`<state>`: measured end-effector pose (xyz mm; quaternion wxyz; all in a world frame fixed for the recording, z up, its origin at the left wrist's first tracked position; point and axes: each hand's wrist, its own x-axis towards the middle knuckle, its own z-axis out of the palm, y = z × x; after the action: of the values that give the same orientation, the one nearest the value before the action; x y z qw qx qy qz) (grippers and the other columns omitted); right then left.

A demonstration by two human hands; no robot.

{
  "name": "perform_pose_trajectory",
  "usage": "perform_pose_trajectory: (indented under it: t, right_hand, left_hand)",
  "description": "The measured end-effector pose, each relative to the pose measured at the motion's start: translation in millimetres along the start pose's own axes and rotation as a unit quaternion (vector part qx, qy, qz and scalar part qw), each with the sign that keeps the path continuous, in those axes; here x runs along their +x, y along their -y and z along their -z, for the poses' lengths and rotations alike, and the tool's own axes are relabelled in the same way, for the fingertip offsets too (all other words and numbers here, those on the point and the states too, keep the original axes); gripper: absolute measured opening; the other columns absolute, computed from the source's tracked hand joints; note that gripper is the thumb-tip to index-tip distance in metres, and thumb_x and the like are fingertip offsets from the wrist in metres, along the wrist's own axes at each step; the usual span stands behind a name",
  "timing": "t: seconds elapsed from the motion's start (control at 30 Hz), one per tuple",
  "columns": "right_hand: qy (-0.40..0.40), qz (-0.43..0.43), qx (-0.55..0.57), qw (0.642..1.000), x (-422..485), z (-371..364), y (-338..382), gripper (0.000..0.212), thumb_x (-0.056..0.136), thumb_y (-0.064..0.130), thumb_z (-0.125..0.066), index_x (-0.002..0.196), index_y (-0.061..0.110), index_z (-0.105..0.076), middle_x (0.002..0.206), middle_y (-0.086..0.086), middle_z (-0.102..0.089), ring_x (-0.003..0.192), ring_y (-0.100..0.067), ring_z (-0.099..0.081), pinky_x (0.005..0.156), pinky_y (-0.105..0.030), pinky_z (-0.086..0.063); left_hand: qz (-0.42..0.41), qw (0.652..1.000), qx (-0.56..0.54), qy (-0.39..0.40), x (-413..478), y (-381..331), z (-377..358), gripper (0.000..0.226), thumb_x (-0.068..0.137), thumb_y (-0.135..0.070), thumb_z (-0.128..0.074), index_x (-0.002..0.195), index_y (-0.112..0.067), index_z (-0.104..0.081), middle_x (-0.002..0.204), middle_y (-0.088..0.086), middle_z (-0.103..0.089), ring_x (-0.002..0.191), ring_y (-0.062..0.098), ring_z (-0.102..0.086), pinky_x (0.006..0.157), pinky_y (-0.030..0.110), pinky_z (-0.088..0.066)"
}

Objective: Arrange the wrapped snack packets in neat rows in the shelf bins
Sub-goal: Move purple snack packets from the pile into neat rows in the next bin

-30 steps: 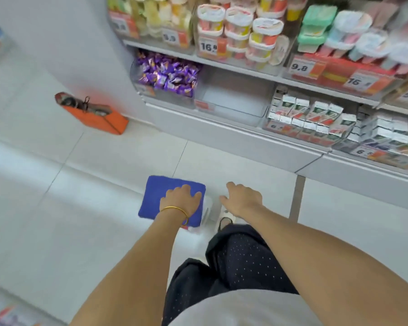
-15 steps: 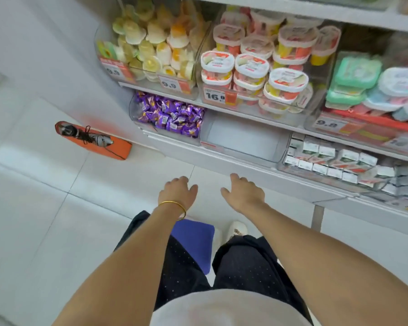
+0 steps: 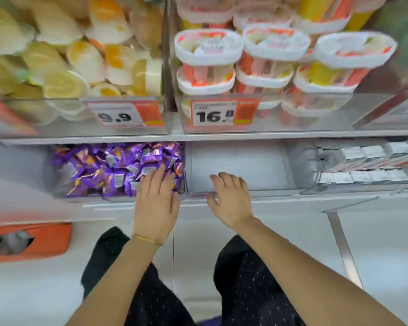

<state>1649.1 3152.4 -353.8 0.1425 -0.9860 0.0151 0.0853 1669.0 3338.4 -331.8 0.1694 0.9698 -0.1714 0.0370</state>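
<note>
Hands dominate the head view, both reaching toward the lowest shelf with palms down. The left hand (image 3: 156, 203) has its fingers extended and lightly spread, empty, with the fingertips (image 3: 161, 170) lying over the right end of the purple snack packets (image 3: 108, 168); whether they press on the wrappers or only hover cannot be told. A thin gold bracelet (image 3: 146, 239) circles that wrist. The packets lie in a jumbled heap, not in rows, in a clear bin (image 3: 57, 182) that stretches away to the left of this hand. The right hand (image 3: 231, 201) is also open and holds nothing, fingers loosely curved and slightly apart, over the front edge of a second clear bin (image 3: 257, 161) that is bare inside; contact with the rim is unclear. The two hands are near each other, one on each side of the divider between the bins. Beyond the right hand, further right, stand rows of small white boxes (image 3: 372, 161). Above both hands, on the next shelf, sit yellow jelly cups (image 3: 80, 60) and white-lidded tubs (image 3: 276, 43) behind price tags reading 9.9 (image 3: 114, 116) and 16.8 (image 3: 213, 116). Below and left of the left hand, an orange box (image 3: 47, 241) rests on the pale floor (image 3: 292, 231).
</note>
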Motion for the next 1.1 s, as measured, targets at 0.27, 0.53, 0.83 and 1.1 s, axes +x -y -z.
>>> perform_pose_trajectory:
  t: [0.27,0.53,0.83,1.1]
  right_hand:
    - [-0.296,0.135,-0.036,0.945,15,-81,-37,0.034,0.087,0.040,-0.047,0.104,0.016,-0.063,0.098,0.001,-0.065,0.084,-0.022,-0.061,0.078,-0.034,-0.034]
    - [-0.292,0.125,-0.088,0.944,21,-77,-36,0.012,0.075,0.028,-0.059,0.082,0.019,-0.060,0.070,0.003,-0.061,0.067,-0.024,-0.061,0.063,-0.033,-0.035]
    - [-0.282,0.135,-0.065,0.948,-2,-67,-31,0.016,0.083,0.031,-0.050,0.090,0.020,-0.058,0.077,0.007,-0.060,0.078,-0.024,-0.057,0.069,-0.036,-0.031]
    - [-0.239,0.115,-0.092,0.960,-33,-82,-29,0.021,0.080,0.039,-0.041,0.088,0.025,-0.054,0.075,0.010,-0.058,0.074,-0.021,-0.058,0.070,-0.033,-0.031]
  left_hand:
    - [-0.183,0.966,0.014,-0.182,6,51,-98,0.039,0.090,-0.017,-0.042,0.124,0.000,-0.052,0.140,0.019,-0.044,0.133,0.035,-0.034,0.111,0.056,-0.022]
    - [-0.184,0.949,0.014,-0.257,-10,59,-81,0.043,0.088,-0.017,-0.044,0.128,-0.001,-0.049,0.145,0.020,-0.037,0.137,0.036,-0.029,0.110,0.056,-0.025]
    - [-0.128,0.957,0.037,-0.260,-25,89,-56,0.045,0.089,-0.024,-0.037,0.126,-0.002,-0.051,0.144,0.019,-0.038,0.136,0.037,-0.030,0.115,0.042,-0.019]
    - [-0.129,0.960,0.065,-0.242,-20,117,-49,0.048,0.090,-0.030,-0.036,0.125,-0.002,-0.052,0.141,0.019,-0.042,0.133,0.036,-0.034,0.113,0.043,-0.022]
